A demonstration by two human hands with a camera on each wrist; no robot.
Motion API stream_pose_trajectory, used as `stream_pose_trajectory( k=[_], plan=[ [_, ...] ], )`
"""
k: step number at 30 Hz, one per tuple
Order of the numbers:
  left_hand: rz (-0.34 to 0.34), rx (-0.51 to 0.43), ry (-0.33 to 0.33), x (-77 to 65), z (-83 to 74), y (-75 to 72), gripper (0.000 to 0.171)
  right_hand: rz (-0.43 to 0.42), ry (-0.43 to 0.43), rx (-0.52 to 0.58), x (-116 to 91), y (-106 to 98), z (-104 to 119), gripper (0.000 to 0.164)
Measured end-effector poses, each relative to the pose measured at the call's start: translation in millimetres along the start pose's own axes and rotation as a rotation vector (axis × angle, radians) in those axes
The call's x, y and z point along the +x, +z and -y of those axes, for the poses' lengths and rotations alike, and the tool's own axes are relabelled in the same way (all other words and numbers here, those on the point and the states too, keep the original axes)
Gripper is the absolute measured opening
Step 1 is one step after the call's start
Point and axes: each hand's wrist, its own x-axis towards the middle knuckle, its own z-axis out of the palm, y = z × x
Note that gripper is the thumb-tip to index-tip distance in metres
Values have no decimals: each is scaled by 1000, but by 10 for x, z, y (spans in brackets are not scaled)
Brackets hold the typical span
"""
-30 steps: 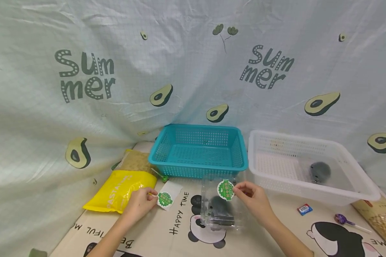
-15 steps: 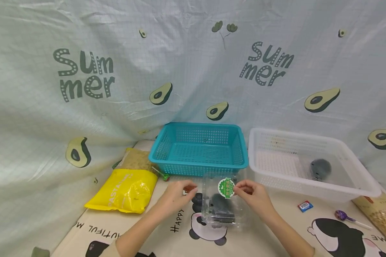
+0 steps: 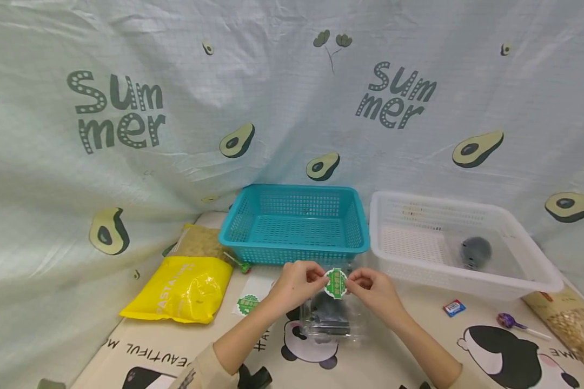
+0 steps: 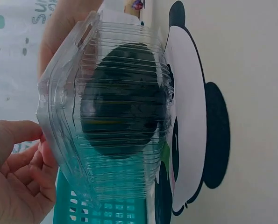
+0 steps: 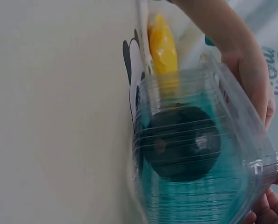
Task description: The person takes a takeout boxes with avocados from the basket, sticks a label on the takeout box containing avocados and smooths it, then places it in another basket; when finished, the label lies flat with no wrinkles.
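A round green-and-white sticker [image 3: 336, 283] is at the lid of a clear plastic clamshell box [image 3: 357, 321]. My left hand [image 3: 294, 286] pinches its left edge between thumb and finger. On the opposite edge, my right hand [image 3: 377, 296] pinches the sticker too. Inside the box lies a dark, egg-shaped item [image 4: 124, 100], also visible as a dark rounded shape [image 5: 183, 142] in the right wrist view. Whether the sticker touches the lid I cannot tell. A white backing sheet with another green sticker [image 3: 248, 305] lies left of the box, partly behind my left forearm.
A teal basket [image 3: 292, 256] stands behind the box, beside a white basket [image 3: 467, 275] holding another clear box with a dark item [image 3: 476, 252]. A yellow pasta bag [image 3: 180, 289] lies left. On the right are a small candy [image 3: 454, 308], a purple lollipop [image 3: 506, 320] and a bag of grains [image 3: 571, 324].
My left hand has let go of the backing sheet and moved right to the sticker's left edge. The right hand has kept hold of the sticker over the box.
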Motion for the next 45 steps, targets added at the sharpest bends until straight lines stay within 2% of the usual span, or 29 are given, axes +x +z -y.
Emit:
stream_pose_trajectory(
  k=[6, 12, 15, 17, 20, 22, 24, 27, 29, 32, 36, 38, 40, 42, 45],
  plan=[
    [11, 105, -25, 27, 16, 60, 23, -66, -135, -162, 59, 55, -74, 15],
    [-28, 275, 37, 35, 20, 127, 16, -102, -161, -309, 53, 98, -82, 15],
    [-61, 371, 111, 37, 22, 152, 15, -127, -220, -361, 67, 105, -83, 16],
    [-94, 448, 187, 31, 32, 161, 15, -152, -328, -394, 95, 103, -89, 15],
    [-130, 572, 346, -7, 53, 156, 16, -160, -533, -469, 124, 79, -97, 18],
    [-102, 628, 446, -61, 69, 138, 22, -114, -638, -533, 121, 51, -101, 21],
    [-33, 673, 521, -130, 87, 116, 31, -15, -678, -578, 90, 12, -103, 24],
    [74, 692, 555, -226, 115, 81, 44, 123, -679, -616, 42, -50, -115, 26],
    [97, 713, 560, -262, 134, 64, 47, 150, -696, -637, 24, -86, -122, 26],
    [53, 745, 591, -285, 154, 55, 43, 94, -793, -688, 23, -130, -138, 21],
    [-54, 780, 664, -312, 172, 52, 31, 14, -900, -722, 16, -170, -175, 17],
    [-68, 762, 663, -333, 174, 45, 29, 2, -911, -720, 6, -182, -195, 18],
    [-34, 721, 615, -367, 179, 32, 33, 7, -882, -698, -15, -191, -210, 21],
    [46, 658, 516, -419, 186, 12, 44, 17, -802, -660, -61, -200, -224, 30],
    [192, 516, 313, -514, 204, -15, 63, 74, -597, -568, -180, -226, -252, 50]
  ],
)
